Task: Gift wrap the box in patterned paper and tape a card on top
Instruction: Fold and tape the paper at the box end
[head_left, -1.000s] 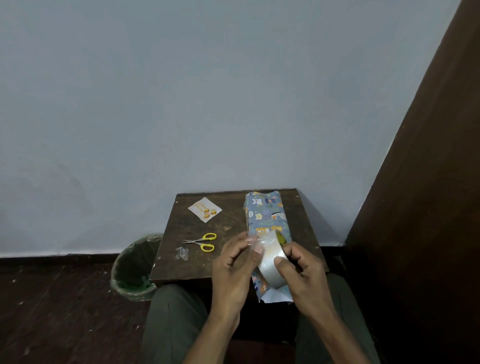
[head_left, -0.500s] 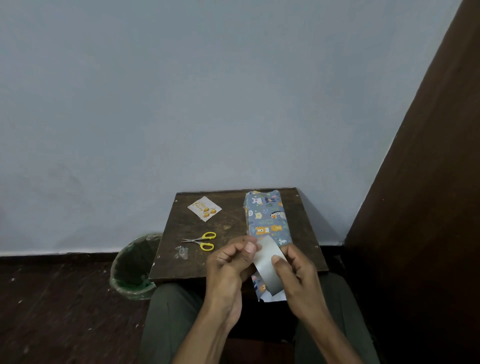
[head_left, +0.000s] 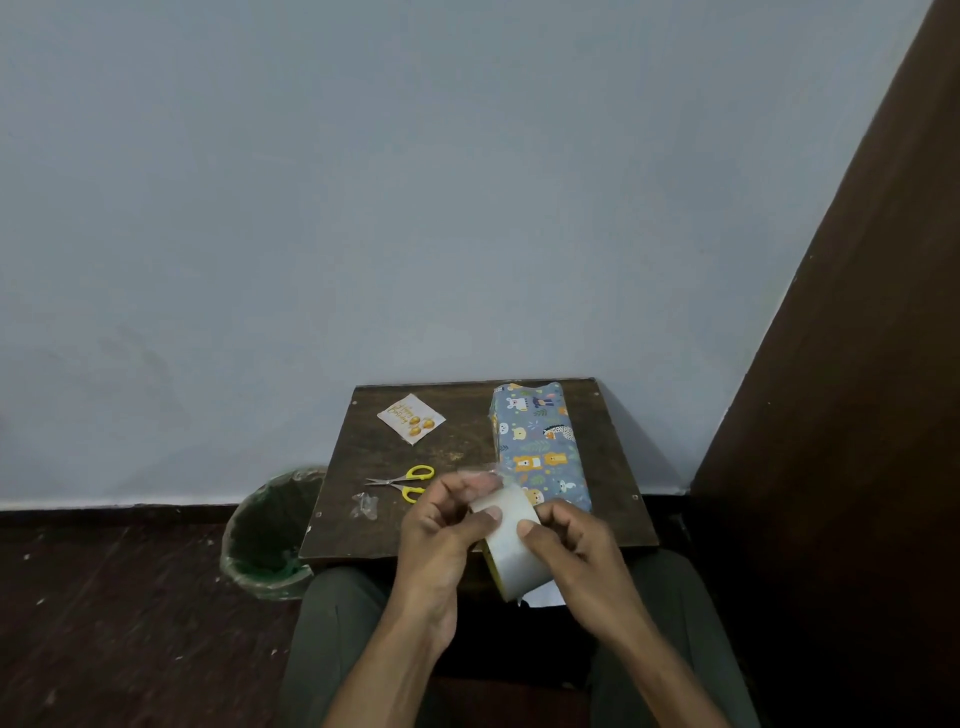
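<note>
A long box wrapped in blue animal-patterned paper (head_left: 537, 441) lies on the right side of a small dark wooden table (head_left: 457, 452); its near end is hidden behind my hands. A wide roll of clear tape (head_left: 514, 545) is held over the table's front edge. My right hand (head_left: 576, 545) grips the roll from the right. My left hand (head_left: 441, 525) pinches the loose end of the tape, a clear strip lifted up and left from the roll. A small white card (head_left: 411, 418) with gold balloons lies at the table's back left.
Yellow-handled scissors (head_left: 408, 480) lie left of my hands, with a crumpled scrap of clear tape (head_left: 365, 505) nearer the table's front. A green-lined bin (head_left: 267, 535) stands on the floor to the left. A dark wooden panel (head_left: 857, 364) rises on the right.
The roll has turned in my hands and dropped slightly toward me. My left fingers have peeled a short strip of tape up off the roll.
</note>
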